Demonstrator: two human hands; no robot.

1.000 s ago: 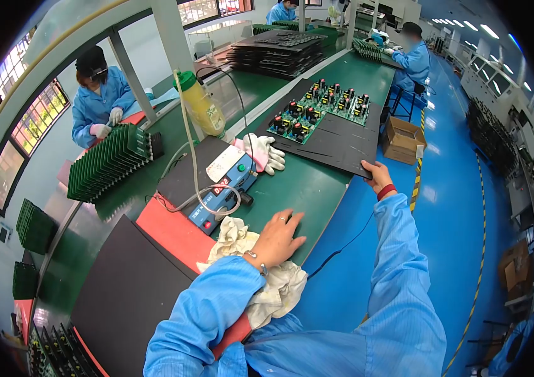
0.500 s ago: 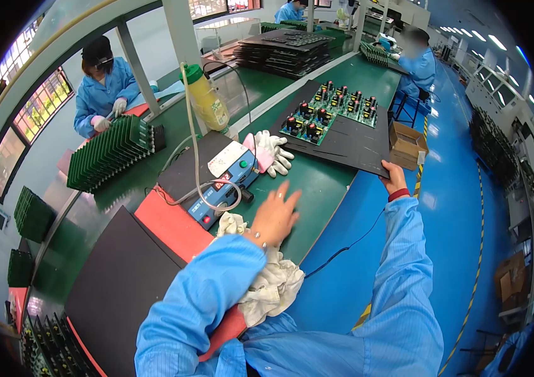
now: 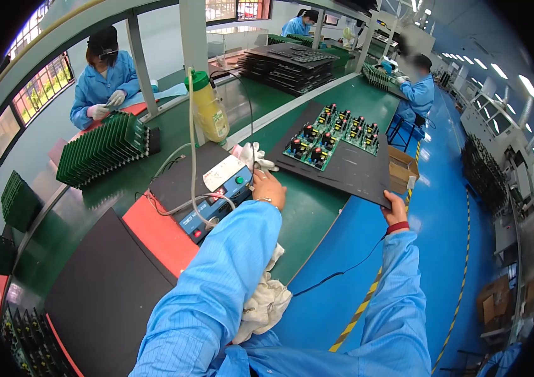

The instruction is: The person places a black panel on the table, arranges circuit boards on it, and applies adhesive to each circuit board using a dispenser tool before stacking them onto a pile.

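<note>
My right hand (image 3: 395, 208) is closed on the near right corner of a black board (image 3: 356, 171), thumb on top. Several green circuit boards (image 3: 319, 139) with black and red parts stand on that board's far side. My left hand (image 3: 269, 190) is beside the right end of a blue control box (image 3: 216, 204), where it covers the box's knob. Its fingers point away from me and show only in part; they look apart, with nothing visible in them. White gloves (image 3: 253, 154) lie just beyond it, against the black board's left edge.
A crumpled white cloth (image 3: 265, 305) lies by my left forearm. A yellow bottle with a green cap (image 3: 210, 113) stands behind the box. Racked green boards (image 3: 100, 151) and a co-worker (image 3: 104, 81) are at the left. A cardboard box (image 3: 402, 168) stands beyond my right hand.
My left hand has moved forward from above the white cloth to the blue box's right end, its fingers less spread. My right hand still holds the black board's corner.
</note>
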